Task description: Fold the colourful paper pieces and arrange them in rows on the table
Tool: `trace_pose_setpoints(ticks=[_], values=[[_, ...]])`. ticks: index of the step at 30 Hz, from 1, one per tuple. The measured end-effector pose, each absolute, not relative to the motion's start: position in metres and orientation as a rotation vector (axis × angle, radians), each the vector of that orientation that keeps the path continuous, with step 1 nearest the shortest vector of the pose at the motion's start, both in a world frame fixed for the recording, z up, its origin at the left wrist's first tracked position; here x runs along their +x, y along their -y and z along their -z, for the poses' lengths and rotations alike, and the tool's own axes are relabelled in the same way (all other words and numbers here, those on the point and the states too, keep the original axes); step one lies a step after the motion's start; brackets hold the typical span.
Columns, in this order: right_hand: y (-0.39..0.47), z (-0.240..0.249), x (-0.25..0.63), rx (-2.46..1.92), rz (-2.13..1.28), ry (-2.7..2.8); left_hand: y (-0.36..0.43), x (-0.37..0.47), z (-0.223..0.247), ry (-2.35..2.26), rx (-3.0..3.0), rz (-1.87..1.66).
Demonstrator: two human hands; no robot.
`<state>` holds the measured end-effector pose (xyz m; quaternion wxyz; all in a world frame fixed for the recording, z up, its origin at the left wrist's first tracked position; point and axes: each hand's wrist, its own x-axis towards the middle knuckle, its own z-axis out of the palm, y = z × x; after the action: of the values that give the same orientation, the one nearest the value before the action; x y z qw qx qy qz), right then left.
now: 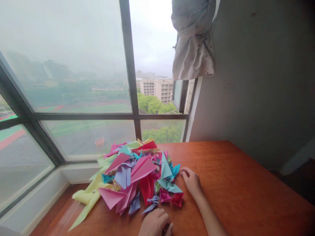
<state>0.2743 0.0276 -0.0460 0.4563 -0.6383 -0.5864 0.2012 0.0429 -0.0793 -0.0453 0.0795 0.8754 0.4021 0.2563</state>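
Note:
A heap of folded colored paper lies on the wooden table. Along its near and right sides are a teal paper plane [166,167], a bright blue folded piece [176,170], a red paper boat [177,199], a magenta boat [164,195] and a purple paper crane [153,200]. My right hand [192,181] rests at the right of the heap, fingers loosely bent and apart, tips close beside the blue piece; whether they touch it is unclear. Below the purple crane, my left hand [156,223] is curled in, its palm hidden and nothing visible in it.
The brown wooden table [236,183] extends right toward a grey wall [253,82]. A yellow paper pinwheel [91,193] lies at the heap's left. Behind are dark window frames [130,65] with a low sill [81,172]. A knotted curtain [194,49] hangs above.

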Motion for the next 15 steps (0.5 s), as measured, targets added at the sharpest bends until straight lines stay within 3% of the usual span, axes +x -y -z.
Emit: trace_pose_setpoints(ticks=[15], values=[[-0.0294, 0.0505, 0.2745, -1.544, -0.521, 1.443, 0.0741, 0.0394, 0.0492, -1.159, 2.659, -0.721]])
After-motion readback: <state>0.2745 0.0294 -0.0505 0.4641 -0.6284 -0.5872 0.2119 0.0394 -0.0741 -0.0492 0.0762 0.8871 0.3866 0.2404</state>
